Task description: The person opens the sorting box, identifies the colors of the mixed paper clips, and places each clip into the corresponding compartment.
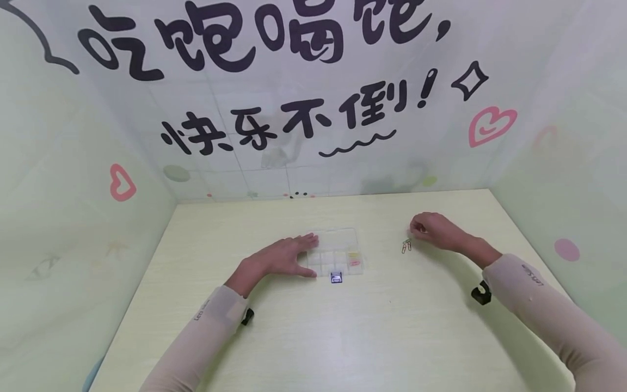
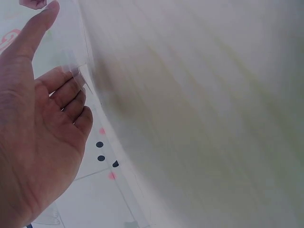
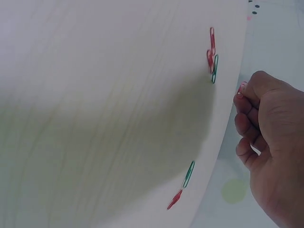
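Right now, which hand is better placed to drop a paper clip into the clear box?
Probably the right hand: its fingers already pinch a red paper clip, with more paper clips beside it. The left hand lies flat on the clear box.

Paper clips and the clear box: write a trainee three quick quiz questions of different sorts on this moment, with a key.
1. True or false: the left hand lies flat against the clear box.
2. Which hand pinches a paper clip? A) left B) right C) neither
3. Fill in: loose paper clips lie on the ____ near the right hand.

Key: 1 true; 2 B, the right-wrist view shows a red clip between its curled fingers; 3 table.
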`<state>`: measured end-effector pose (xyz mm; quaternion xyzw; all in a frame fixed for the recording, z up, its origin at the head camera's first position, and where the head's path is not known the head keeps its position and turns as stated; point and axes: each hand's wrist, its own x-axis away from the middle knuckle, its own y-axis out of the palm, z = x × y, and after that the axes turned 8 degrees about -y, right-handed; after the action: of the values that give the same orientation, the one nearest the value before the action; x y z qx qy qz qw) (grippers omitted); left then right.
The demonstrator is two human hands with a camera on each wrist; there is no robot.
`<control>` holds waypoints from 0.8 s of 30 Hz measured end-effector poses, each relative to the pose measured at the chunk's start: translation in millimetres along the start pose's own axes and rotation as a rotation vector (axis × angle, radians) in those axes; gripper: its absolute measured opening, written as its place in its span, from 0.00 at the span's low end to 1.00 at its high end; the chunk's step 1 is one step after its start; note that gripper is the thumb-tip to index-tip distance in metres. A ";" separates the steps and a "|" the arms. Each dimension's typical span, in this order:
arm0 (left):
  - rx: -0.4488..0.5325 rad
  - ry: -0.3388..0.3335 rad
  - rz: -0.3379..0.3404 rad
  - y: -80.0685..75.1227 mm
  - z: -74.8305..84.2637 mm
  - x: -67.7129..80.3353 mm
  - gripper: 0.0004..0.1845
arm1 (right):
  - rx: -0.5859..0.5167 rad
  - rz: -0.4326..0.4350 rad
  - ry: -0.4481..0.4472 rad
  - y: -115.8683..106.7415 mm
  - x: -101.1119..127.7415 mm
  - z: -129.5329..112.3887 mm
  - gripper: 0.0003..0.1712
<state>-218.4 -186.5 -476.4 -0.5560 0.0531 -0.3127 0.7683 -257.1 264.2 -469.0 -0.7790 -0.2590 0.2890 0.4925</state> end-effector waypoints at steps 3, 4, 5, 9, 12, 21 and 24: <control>-0.002 0.002 0.004 0.2 -0.7 -0.1 0.52 | -0.006 0.006 -0.024 0.0 -4.1 -8.1 0.05; -0.002 0.003 0.005 0.3 -0.9 -0.1 0.52 | -0.008 0.005 -0.029 0.2 -5.4 -10.6 0.05; -0.002 0.004 0.005 0.5 -1.2 -0.2 0.52 | -0.009 0.006 -0.032 0.5 -6.5 -13.2 0.05; -0.002 0.005 0.004 0.9 -1.7 -0.2 0.52 | -0.009 -0.003 -0.041 2.8 -10.7 -21.4 0.05; 0.001 0.004 0.003 0.4 -1.2 0.3 0.52 | -0.009 -0.003 -0.066 3.6 -14.1 -28.1 0.04; 0.004 0.013 0.004 -1.0 -0.3 1.7 0.52 | -0.024 0.000 -0.126 6.1 -22.7 -50.9 0.06; 0.004 0.019 0.002 -0.3 -1.1 1.2 0.52 | -0.020 0.012 -0.151 8.2 -24.9 -59.3 0.05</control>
<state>-218.1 -188.1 -476.2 -0.5516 0.0604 -0.3170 0.7692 -231.7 207.3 -451.1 -0.7614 -0.2935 0.3474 0.4620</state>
